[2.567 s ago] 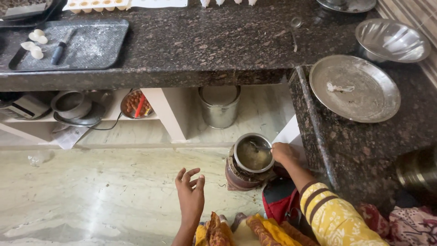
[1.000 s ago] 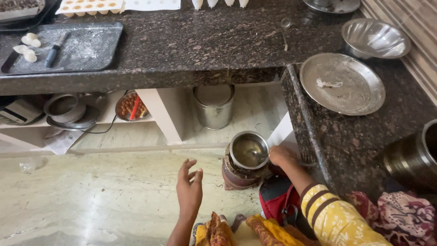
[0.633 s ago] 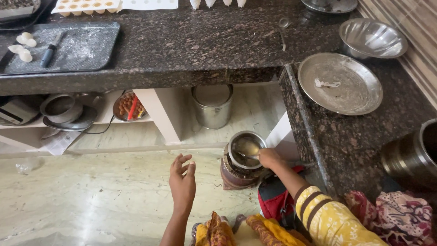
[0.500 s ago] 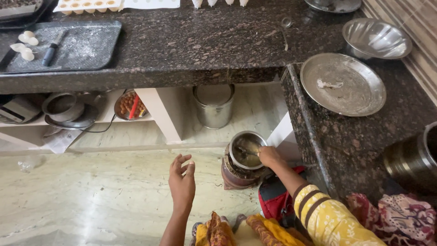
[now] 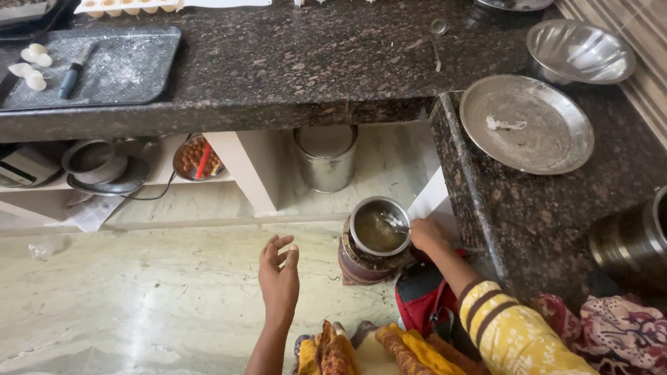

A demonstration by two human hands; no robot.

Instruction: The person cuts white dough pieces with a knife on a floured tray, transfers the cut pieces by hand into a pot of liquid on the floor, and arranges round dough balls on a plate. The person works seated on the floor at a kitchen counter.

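The right hand reached down and forward from a yellow striped sleeve, its forearm slanting from lower right to upper left. Its fingers were closed on the handle of a spoon, whose bowl dipped inside the pot; so the right grip was narrow, holding the spoon. The pot, a round steel one with pale contents, sat on a dark stand on the floor, just beside the corner of the counter and touching the right hand at its rim.

The left hand hovered over the floor to the left of the pot, near it but apart. Its wrist was straight, the palm turned towards the pot, the fingers loosely spread and slightly curled; the grip was wide and held nothing.

On the counter to the right lay a steel plate with a bowl beyond it. A dark tray with a knife lay at the far left. Under the counter stood a lidded steel can, well apart from both hands.
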